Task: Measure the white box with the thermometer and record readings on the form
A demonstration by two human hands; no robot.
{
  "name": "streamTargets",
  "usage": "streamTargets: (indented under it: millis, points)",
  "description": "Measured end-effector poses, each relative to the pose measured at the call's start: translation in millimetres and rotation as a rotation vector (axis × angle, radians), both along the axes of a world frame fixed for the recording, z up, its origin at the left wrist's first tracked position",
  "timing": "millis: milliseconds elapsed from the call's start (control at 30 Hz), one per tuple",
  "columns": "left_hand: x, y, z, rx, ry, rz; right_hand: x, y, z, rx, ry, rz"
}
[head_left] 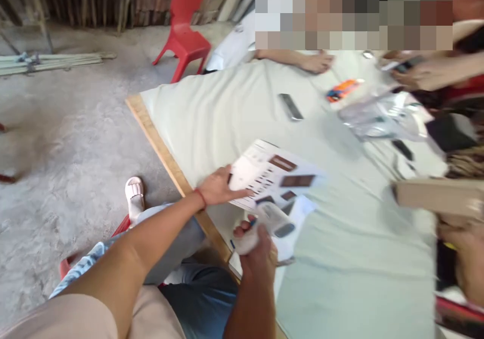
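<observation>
— What are the hands doing?
— The left hand (219, 187), fingers stretched flat, presses the printed sheet (270, 174) at centre frame. The right hand (257, 251) below it is closed around a pale blurred object (270, 220).
— What object?
— Too smeared to identify; whether it touches the sheet, I cannot tell.

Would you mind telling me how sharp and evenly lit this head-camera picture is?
Head view: soft daylight, no hard shadows or glare; motion blur smears the right side, worst on the cardboard piece and plastic bags; the left hand on the printed sheet is fairly sharp; the right hand blurs.
</observation>
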State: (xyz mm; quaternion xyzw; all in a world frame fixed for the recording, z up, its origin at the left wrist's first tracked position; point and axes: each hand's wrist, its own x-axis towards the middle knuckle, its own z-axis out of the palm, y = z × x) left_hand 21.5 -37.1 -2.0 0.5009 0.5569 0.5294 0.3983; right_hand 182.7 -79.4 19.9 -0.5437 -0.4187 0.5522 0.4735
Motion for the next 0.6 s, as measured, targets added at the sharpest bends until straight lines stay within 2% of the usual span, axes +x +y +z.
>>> streamTargets:
  millis: [67,167,267,333,433,500,600]
  points:
    - [-4,1,3.6,0.083,-0.040,0.014,0,-6,5,-0.056,0.064,0.028]
    - [-11,10,9.1,0.120,0.004,0.052,10,-16,17,-0.109,0.172,0.047]
    - [-18,21,14.9,0.117,0.032,0.028,44,-21,27,-0.011,0.089,0.028]
    - [-18,27,17.7,0.128,0.039,0.044,82,-20,31,0.096,-0.098,-0.062]
    - [-15,32,18.0,0.198,0.085,0.113,147,-12,29,0.169,-0.557,-0.252]
    - [-13,36,17.0,0.265,0.121,0.148,185,-3,23,0.061,-0.902,-0.336]
    - [-13,45,18.0,0.328,0.152,0.204,220,8,11,-0.080,-1.222,-0.295]
